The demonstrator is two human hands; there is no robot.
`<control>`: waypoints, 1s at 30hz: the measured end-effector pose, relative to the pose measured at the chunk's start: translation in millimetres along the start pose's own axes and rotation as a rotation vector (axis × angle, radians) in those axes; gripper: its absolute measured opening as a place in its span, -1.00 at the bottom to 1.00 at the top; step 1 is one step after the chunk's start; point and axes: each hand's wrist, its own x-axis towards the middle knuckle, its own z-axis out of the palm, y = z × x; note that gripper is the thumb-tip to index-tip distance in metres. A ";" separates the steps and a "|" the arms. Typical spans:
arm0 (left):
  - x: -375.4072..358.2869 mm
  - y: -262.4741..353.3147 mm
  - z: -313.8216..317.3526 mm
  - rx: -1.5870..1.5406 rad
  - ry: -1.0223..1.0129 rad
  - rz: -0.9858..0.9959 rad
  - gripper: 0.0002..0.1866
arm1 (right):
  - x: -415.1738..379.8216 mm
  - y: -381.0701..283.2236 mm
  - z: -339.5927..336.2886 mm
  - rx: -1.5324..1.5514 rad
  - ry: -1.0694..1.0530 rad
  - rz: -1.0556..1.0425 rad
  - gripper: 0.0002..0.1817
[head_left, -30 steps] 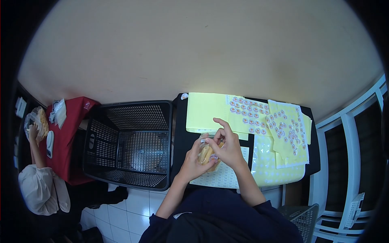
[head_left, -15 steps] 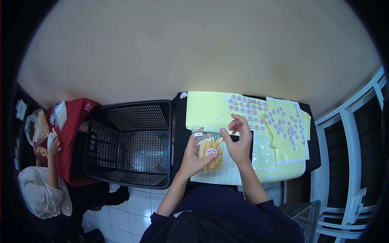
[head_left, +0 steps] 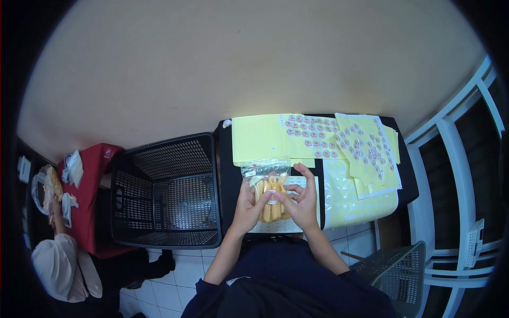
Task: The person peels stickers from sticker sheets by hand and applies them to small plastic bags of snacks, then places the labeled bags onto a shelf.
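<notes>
A clear zip bag [head_left: 270, 183] of pale yellow stick-shaped snacks stands upright in front of me, above the front of the table. My left hand [head_left: 246, 211] grips its left side, fingers behind and thumb across the front. From the right, my right hand [head_left: 301, 208] holds it too, its thumb pressed on the round label at the bag's middle and its index finger raised. Both thumbs partly cover that label. Under the bag lies a white sheet of small printed labels [head_left: 310, 183]. Behind it is a plain yellow backing sheet [head_left: 260, 139].
Sheets of round stickers [head_left: 366, 148] spread over the right of the black-covered table. A large black crate [head_left: 165, 239] stands at left, a grey basket [head_left: 403, 275] at lower right. Farther left, a co-worker [head_left: 61, 265] reaches toward bagged snacks beside a red-covered table [head_left: 98, 185].
My right hand has come down from above the bag's right edge onto its front, its thumb now on the label. The co-worker's hand has moved, and a white item lies on the red table.
</notes>
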 end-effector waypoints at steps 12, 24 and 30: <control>12.4 -18.3 32.5 -0.074 -0.108 -0.072 -0.36 | -9.9 -2.1 -47.6 0.046 0.100 0.029 -0.25; 15.6 -51.0 126.0 0.253 -0.765 -0.165 -0.09 | -129.2 -1.4 -253.5 0.118 0.709 -0.150 -0.83; 24.9 -74.3 147.0 0.327 -0.754 -0.233 -0.26 | -291.3 -2.4 -392.5 0.115 1.825 -0.411 -0.76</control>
